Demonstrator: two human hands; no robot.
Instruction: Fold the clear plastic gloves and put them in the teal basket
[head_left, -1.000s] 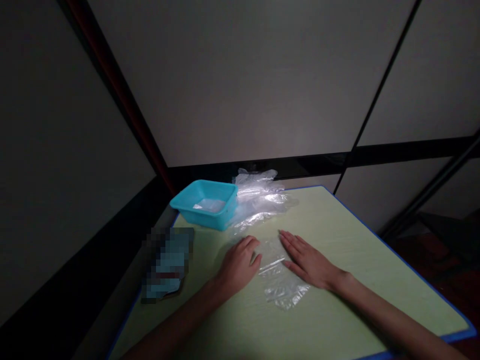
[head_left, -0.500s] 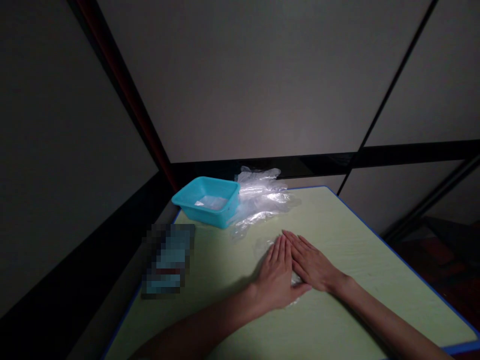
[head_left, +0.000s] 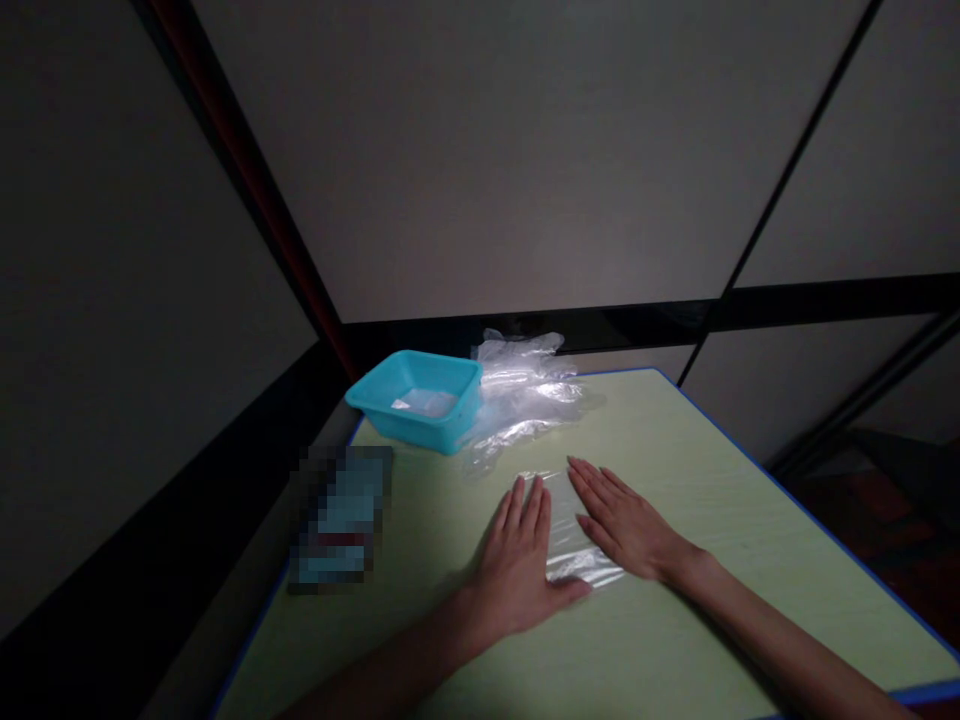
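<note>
A clear, thin plastic piece (head_left: 564, 535), perhaps a disposable glove, lies flat on the table, partly covered by both hands. Pressed on its left side is my left hand (head_left: 521, 560), palm down, with fingers stretched out and the thumb pointing right. My right hand (head_left: 622, 520) rests palm down on its right side, fingers extended. A gap between the two hands shows the shiny, creased film. Farther back, a pile of clear disposable plastic gloves (head_left: 529, 390) spreads beside the blue plastic basket (head_left: 409, 429).
The blue basket holds some clear plastic. A pixelated flat item (head_left: 341, 515) lies at the table's left edge. The pale green table (head_left: 712, 480) has a blue rim and stands against light wall panels (head_left: 525, 160) with dark strips.
My left hand has slid left, away from my right hand, which stays nearly in place. More of the plastic between them now shows, looking flatter.
</note>
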